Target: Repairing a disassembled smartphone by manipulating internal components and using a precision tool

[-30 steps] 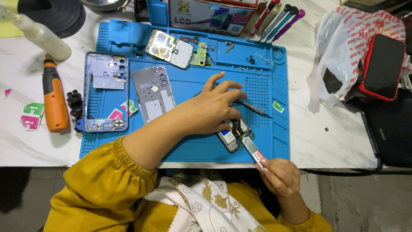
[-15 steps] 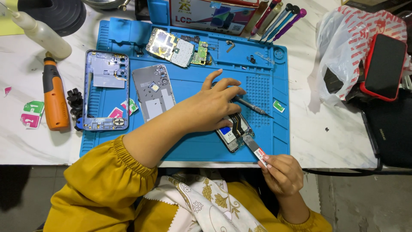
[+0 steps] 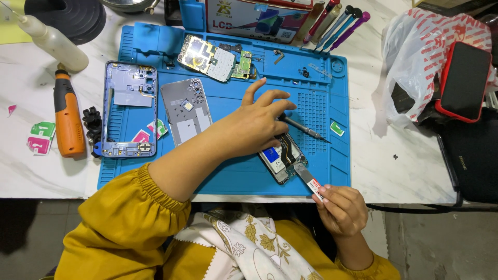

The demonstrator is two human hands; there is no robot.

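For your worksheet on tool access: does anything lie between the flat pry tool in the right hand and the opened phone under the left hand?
Nothing visible does. The right hand holds the flat pry tool, whose tip already meets the lower edge of the opened phone. The left hand presses the phone's upper part, beside the tool's path.

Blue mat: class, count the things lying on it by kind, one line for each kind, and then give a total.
Phone frame or back cover: 2 (blue frame, grey cover)
Opened phone under the left hand: 1
Circuit boards: 2 (large, small green)
Screwdriver: 1
Flat pry tool held by the right hand: 1
Total: 7
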